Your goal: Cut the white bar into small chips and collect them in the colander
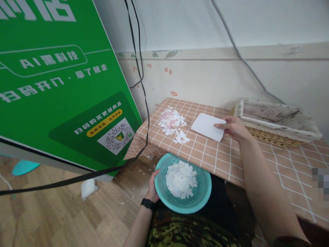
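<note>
My left hand (153, 187) grips the left rim of a teal plastic basket (203, 197), held just below the table's front edge. A heap of white paper scraps (181, 180) lies inside it. On the table, my right hand (232, 127) pinches the right side of a white card (207, 125) between thumb and fingers. Left of the card, a pile of white and pink paper scraps (170, 120) is spread on the cloth, with a smaller cluster of scraps (181, 137) nearer the edge.
A brown checked tablecloth (223, 159) covers the table. A lined wicker basket (275, 137) stands at the right by the wall. On the left rises a green cabinet (61, 79), and a black cable (110, 170) hangs across the front. A white crumpled item (88, 188) lies on the floor.
</note>
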Action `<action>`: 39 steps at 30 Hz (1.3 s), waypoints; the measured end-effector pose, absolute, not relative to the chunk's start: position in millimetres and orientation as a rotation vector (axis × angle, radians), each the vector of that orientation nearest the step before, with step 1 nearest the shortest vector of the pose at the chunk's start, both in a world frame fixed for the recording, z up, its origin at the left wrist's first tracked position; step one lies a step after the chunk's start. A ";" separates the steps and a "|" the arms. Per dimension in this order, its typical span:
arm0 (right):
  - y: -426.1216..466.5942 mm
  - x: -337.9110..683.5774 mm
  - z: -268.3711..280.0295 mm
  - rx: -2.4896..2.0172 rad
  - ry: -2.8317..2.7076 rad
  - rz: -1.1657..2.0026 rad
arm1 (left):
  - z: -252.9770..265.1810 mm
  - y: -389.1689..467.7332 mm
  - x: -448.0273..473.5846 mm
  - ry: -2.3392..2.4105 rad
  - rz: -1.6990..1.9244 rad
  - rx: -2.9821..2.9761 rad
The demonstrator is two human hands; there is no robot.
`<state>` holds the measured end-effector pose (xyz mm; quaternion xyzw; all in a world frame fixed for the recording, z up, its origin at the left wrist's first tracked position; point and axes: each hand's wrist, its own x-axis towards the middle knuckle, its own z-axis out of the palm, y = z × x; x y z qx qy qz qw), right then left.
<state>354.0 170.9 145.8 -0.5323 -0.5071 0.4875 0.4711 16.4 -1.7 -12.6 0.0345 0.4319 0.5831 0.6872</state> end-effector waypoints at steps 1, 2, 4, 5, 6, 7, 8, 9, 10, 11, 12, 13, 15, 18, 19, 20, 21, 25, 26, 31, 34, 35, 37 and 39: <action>170.0 349.6 145.2 -1.269 -1.265 1.228 | -13.0 -1.6 16.3 0.969 1.306 0.081; 169.0 344.0 144.3 -1.243 -1.305 1.258 | -13.3 -1.6 16.2 0.968 1.304 0.085; 166.7 332.2 142.3 -1.220 -1.410 1.302 | -13.6 -1.7 16.0 0.966 1.296 0.086; 165.7 327.3 141.4 -1.214 -1.460 1.314 | -13.6 -1.7 15.9 0.963 1.292 0.085; 164.9 323.7 140.7 -1.207 -1.501 1.322 | -13.6 -1.8 15.8 0.959 1.289 0.083; 164.3 321.6 140.3 -1.201 -1.530 1.328 | -13.5 -1.8 15.7 0.953 1.285 0.081; 164.0 320.8 140.2 -1.199 -1.545 1.331 | -13.4 -1.8 15.7 0.948 1.282 0.078; 163.8 320.8 140.4 -1.198 -1.551 1.333 | -13.2 -1.8 15.7 0.943 1.278 0.075; 163.6 321.2 140.6 -1.197 -1.544 1.330 | -13.1 -1.8 15.7 0.938 1.275 0.071; 163.4 321.3 140.9 -1.194 -1.529 1.325 | -12.9 -1.8 15.8 0.934 1.273 0.068; 162.9 320.6 141.2 -1.189 -1.513 1.322 | -12.7 -1.7 15.8 0.934 1.272 0.066; 162.1 318.7 141.2 -1.180 -1.502 1.327 | -12.7 -1.7 15.9 0.934 1.272 0.065; 159.9 311.6 140.5 -1.158 -1.505 1.356 | -12.8 -1.7 16.0 0.940 1.271 0.067; 157.2 299.6 138.1 -1.160 -1.547 1.370 | -13.5 -1.7 15.8 0.950 1.263 0.069; 157.2 297.4 137.1 -1.166 -1.549 1.349 | -13.8 -1.8 15.7 0.953 1.259 0.066; 157.8 296.6 136.2 -1.175 -1.541 1.316 | -13.9 -1.8 15.5 0.955 1.257 0.064; 159.0 297.2 135.5 -1.187 -1.525 1.279 | -14.0 -1.9 15.4 0.955 1.257 0.064; 165.7 307.6 133.8 -1.226 -1.421 1.199 | -12.7 -2.0 15.6 0.947 1.275 0.074; 166.9 310.1 133.6 -1.229 -1.402 1.191 | -12.1 -2.0 15.8 0.947 1.274 0.074; 167.9 316.7 134.3 -1.266 -1.434 1.243 | -8.6 -2.2 17.2 0.954 1.267 0.090; 167.4 322.0 137.0 -1.240 -1.425 1.288 | -6.7 -2.5 17.9 0.974 1.269 0.087; 167.3 324.4 138.2 -1.230 -1.418 1.282 | -6.2 -2.8 17.9 0.979 1.268 0.080; 166.9 328.5 140.3 -1.222 -1.436 1.276 | -5.3 -3.8 17.7 0.978 1.265 0.066; 165.8 330.3 141.7 -1.230 -1.485 1.299 | -4.7 -5.2 16.9 0.969 1.260 0.061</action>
